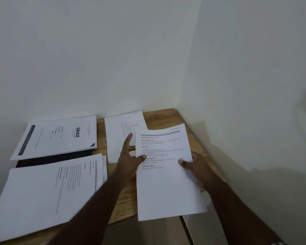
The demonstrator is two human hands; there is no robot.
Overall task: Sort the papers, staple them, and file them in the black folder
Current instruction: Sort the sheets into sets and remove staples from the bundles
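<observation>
**White sheet held over the wooden corner, waiting for its pile**

White printed sheet (166, 174), headed with a grey bar and short blocks of text, was held just above the right part of the brown wooden counter (159, 119). The right hand (196, 167) had it in a pinching grip, thumb on top near the right edge and fingers underneath. The left hand (131, 156) pressed its thumb on the sheet's left edge, its other fingers spread and straight, the forefinger reaching toward the white page with an outlined human figure (117, 137) lying just behind.

Further left lay two more piles: a white stack printed "blinkit" (58, 137) at the back, and a white text stack with a grey sidebar (48, 190) nearer the front. Between them showed a strip of the black folder (53, 157), mostly covered by both. No stapler was visible.

Sorting seemed to be the step in hand. The held sheet's layout appeared to match the front-left stack, so it likely belonged there. Doing it well would mean reading the heading first, then laying it down with corners squared to the stack, so stapling later catches every page, and keeping the folder's edge reachable.
</observation>
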